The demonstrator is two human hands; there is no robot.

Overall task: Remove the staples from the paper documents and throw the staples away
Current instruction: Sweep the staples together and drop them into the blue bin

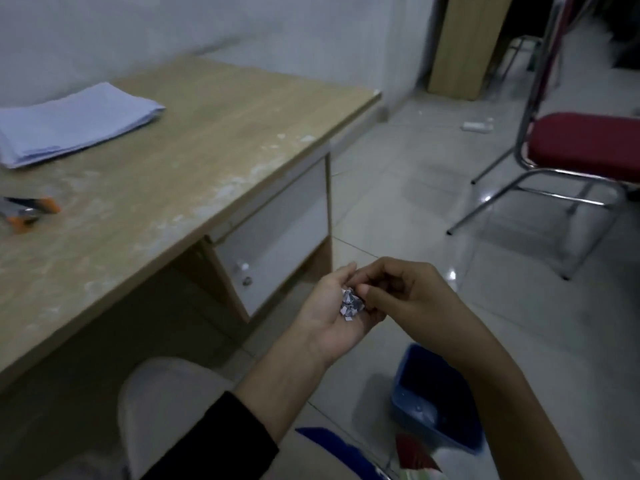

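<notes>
Center-bottom of frame: left hand (332,315) is palm-up & relaxed, cradling a small pile of staples (350,304) w/ paper bits, while right hand (398,289) has its fingers curled, thumb & fingertips pinching at that pile. Directly below the hands, lower right, a blue bin (406,393) sits on the floor tiles. On the desk (173,161), the paper stack (72,123) lies upper left and the orange staple remover (29,211) at the left edge, both well apart from the hands; red chair (585,143) upper right.
</notes>
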